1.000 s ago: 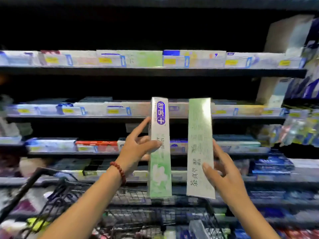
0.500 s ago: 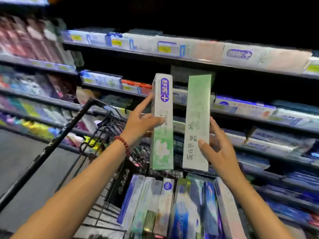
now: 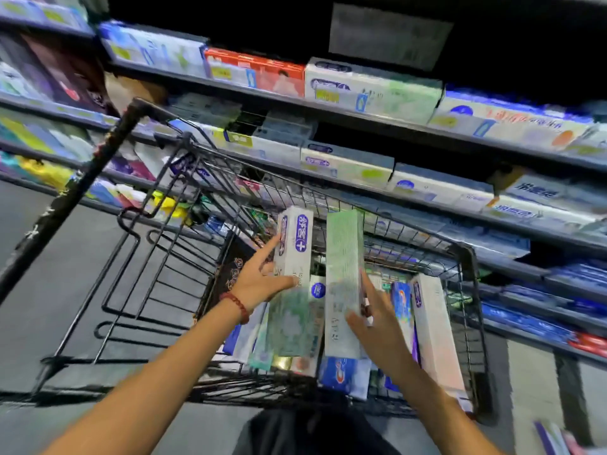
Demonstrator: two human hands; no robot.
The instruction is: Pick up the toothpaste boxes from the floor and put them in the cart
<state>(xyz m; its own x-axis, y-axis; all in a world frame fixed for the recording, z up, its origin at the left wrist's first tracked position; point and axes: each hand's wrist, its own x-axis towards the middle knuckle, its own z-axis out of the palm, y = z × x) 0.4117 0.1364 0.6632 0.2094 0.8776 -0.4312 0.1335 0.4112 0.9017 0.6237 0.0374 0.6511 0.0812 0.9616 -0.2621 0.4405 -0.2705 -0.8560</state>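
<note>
Placing step. Left hand (image 3: 259,284) pinches the white-and-green toothpaste box (image 3: 292,284); right hand (image 3: 374,320) grips the pale green toothpaste box (image 3: 343,284). Both boxes are upright, side by side, above the black wire cart (image 3: 473,323), which already holds a row of boxes. Next, I'd guess: lower them into the cart onto that row, then release.

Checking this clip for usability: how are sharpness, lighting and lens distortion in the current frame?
Head view: wide-angle bend tilts the shelves and curves the cart rim; motion blur smears shelf labels and frame edges; the two held boxes, white-and-purple box and green box, are soft, print only partly readable; upper shelf bays fall into near black; hands evenly lit.
</note>
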